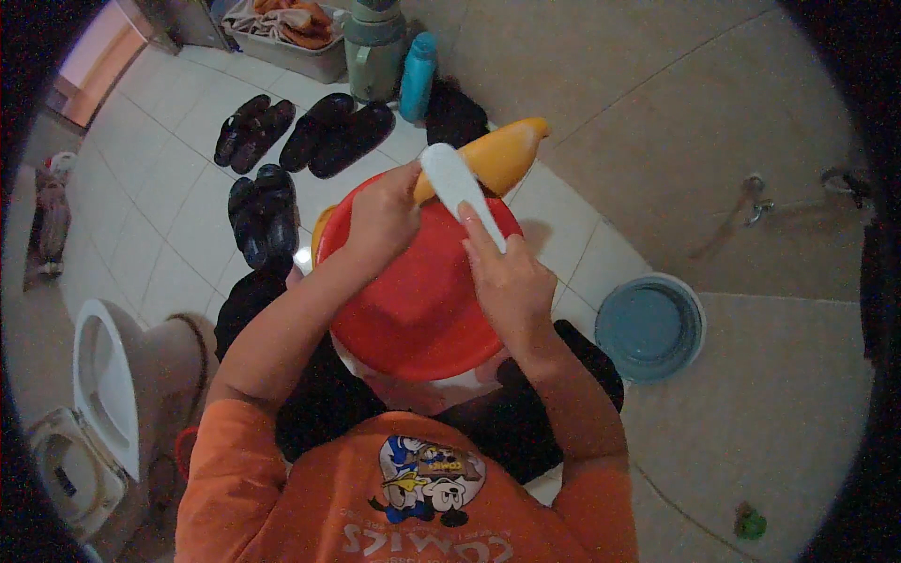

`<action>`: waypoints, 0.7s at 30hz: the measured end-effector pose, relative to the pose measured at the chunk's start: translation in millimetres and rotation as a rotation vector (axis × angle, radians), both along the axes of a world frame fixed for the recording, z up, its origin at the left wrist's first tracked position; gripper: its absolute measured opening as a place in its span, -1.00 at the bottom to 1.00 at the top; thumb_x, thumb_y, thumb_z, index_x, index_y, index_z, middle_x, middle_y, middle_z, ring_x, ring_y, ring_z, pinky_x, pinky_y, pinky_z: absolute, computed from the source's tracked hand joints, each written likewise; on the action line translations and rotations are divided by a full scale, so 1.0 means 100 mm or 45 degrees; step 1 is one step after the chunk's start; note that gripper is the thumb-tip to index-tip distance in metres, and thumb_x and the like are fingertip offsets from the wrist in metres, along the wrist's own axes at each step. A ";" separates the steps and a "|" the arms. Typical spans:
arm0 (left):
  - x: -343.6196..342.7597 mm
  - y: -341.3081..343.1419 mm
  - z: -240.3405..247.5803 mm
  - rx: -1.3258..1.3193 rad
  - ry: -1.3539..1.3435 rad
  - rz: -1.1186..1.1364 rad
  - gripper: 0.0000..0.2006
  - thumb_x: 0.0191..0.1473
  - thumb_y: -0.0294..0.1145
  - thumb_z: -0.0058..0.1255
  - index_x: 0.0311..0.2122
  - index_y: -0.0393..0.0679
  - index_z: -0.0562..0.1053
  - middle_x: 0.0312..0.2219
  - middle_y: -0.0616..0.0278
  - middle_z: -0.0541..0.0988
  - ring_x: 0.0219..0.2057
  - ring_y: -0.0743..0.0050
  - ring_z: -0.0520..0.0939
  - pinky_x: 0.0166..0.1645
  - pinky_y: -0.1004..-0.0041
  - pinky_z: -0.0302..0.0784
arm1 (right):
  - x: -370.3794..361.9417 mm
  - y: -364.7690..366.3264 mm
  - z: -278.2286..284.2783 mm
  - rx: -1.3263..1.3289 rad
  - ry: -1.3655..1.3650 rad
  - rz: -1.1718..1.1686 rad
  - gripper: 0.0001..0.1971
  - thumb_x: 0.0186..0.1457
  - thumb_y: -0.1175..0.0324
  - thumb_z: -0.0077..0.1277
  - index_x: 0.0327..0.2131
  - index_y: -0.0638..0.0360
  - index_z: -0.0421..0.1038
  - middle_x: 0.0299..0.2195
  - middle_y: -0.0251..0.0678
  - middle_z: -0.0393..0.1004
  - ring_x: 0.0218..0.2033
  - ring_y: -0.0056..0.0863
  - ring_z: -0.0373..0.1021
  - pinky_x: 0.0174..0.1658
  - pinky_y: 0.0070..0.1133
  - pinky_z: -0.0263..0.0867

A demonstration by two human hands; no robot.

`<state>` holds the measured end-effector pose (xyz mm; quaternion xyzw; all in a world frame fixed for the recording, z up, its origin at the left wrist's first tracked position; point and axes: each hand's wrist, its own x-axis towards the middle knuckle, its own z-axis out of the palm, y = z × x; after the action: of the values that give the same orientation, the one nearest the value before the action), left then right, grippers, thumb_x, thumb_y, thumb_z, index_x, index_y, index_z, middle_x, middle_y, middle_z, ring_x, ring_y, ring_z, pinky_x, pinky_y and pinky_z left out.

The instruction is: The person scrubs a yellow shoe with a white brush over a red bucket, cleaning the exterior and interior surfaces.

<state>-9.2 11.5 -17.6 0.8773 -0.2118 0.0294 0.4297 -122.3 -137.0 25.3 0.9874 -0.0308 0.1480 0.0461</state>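
My left hand [385,211] is closed round the near end of a long yellow item [507,158], shaped like a slipper, its narrow tip pointing to the far right. In my right hand [511,286] is a white brush [455,183], gripped by its handle, its broad end lying against the yellow item. The brush's underside is hidden, so no bristles show. Both hands are above a red basin [422,319], which stands between my knees. Another yellow piece [321,225] peeks out behind the basin's left rim.
Several dark slippers [263,216] lie on the tiles ahead left. Beyond are a laundry basket [324,61], a green-grey container [373,61] and a blue bottle [418,80]. A grey-blue bucket [649,328] stands right, below a wall tap [758,212]. A toilet [141,385] is at left.
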 end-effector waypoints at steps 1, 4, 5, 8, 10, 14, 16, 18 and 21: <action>0.01 0.03 -0.01 -0.054 0.000 -0.015 -0.59 -0.17 -0.59 0.01 -0.10 -0.08 0.39 -0.25 0.03 0.51 -0.21 0.05 0.53 -0.14 0.34 0.44 | 0.01 0.00 0.02 -0.026 0.020 0.026 -0.57 0.07 0.11 -0.09 0.06 -0.41 0.21 -0.55 -0.25 0.33 -0.65 -0.34 0.36 -0.65 -0.49 0.31; 0.02 0.06 0.04 -0.113 0.052 -0.059 -0.59 -0.16 -0.58 0.03 -0.10 -0.10 0.39 -0.25 0.05 0.52 -0.21 0.11 0.54 -0.14 0.39 0.44 | 0.16 -0.20 0.17 -0.091 0.051 -0.036 -0.56 0.07 0.13 -0.09 0.07 -0.43 0.18 -0.59 -0.25 0.33 -0.65 -0.32 0.37 -0.62 -0.48 0.32; 0.02 0.04 0.08 -0.127 0.105 -0.095 -0.59 -0.16 -0.58 0.04 -0.10 -0.11 0.39 -0.25 0.06 0.52 -0.21 0.14 0.55 -0.14 0.41 0.44 | 0.21 -0.33 0.21 -0.083 0.013 -0.179 -0.56 0.08 0.13 -0.10 0.07 -0.43 0.18 -0.59 -0.25 0.33 -0.65 -0.31 0.36 -0.62 -0.46 0.32; 0.03 0.05 0.09 -0.116 0.087 -0.172 -0.58 -0.18 -0.58 0.08 -0.10 -0.14 0.39 -0.26 0.08 0.53 -0.20 0.20 0.55 -0.12 0.42 0.43 | 0.25 -0.53 0.22 -0.016 -0.066 -0.362 -0.57 0.09 0.13 -0.11 0.08 -0.44 0.17 -0.58 -0.23 0.35 -0.66 -0.28 0.34 -0.60 -0.43 0.31; 0.02 0.05 0.11 -0.160 0.124 -0.179 -0.57 -0.19 -0.60 0.07 -0.10 -0.14 0.39 -0.25 0.08 0.53 -0.20 0.20 0.55 -0.10 0.42 0.42 | 0.22 -0.50 0.22 0.045 -0.103 -0.398 -0.57 0.09 0.13 -0.12 0.08 -0.43 0.17 -0.57 -0.22 0.36 -0.67 -0.26 0.34 -0.60 -0.42 0.31; 0.06 0.10 0.06 -0.118 0.068 -0.153 -0.55 -0.21 -0.65 0.05 -0.10 -0.13 0.39 -0.23 0.07 0.52 -0.17 0.21 0.54 -0.07 0.43 0.41 | -0.01 -0.16 0.14 -0.105 0.044 -0.102 -0.54 0.07 0.11 -0.09 0.08 -0.45 0.16 -0.65 -0.27 0.29 -0.68 -0.36 0.33 -0.65 -0.42 0.29; 0.05 0.10 0.05 -0.157 0.047 -0.147 -0.55 -0.22 -0.64 0.05 -0.11 -0.11 0.40 -0.27 0.06 0.53 -0.22 0.20 0.55 -0.11 0.43 0.42 | -0.03 -0.15 0.12 -0.015 -0.095 0.114 -0.54 0.06 0.10 -0.08 0.08 -0.47 0.16 -0.67 -0.30 0.25 -0.70 -0.42 0.32 -0.68 -0.44 0.28; 0.04 0.12 0.03 -0.195 0.028 -0.141 -0.56 -0.23 -0.63 0.04 -0.11 -0.09 0.42 -0.30 0.05 0.54 -0.26 0.19 0.57 -0.15 0.43 0.44 | 0.09 -0.26 0.24 -0.154 0.104 -0.106 -0.55 0.07 0.13 -0.09 0.08 -0.42 0.18 -0.63 -0.26 0.30 -0.64 -0.36 0.36 -0.57 -0.42 0.34; 0.04 0.12 0.00 -0.332 0.208 -0.191 -0.55 -0.23 -0.65 0.04 -0.11 -0.11 0.42 -0.30 0.09 0.55 -0.25 0.27 0.57 -0.14 0.47 0.43 | 0.19 -0.58 0.29 0.080 -0.052 -0.359 -0.56 0.08 0.17 -0.09 0.07 -0.37 0.20 -0.58 -0.21 0.36 -0.57 -0.28 0.37 -0.43 -0.39 0.36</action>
<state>-5.0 23.1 -17.9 0.7953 -0.2356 -0.0469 0.5565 -103.7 -195.0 54.2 0.9711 -0.1747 0.1590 0.0349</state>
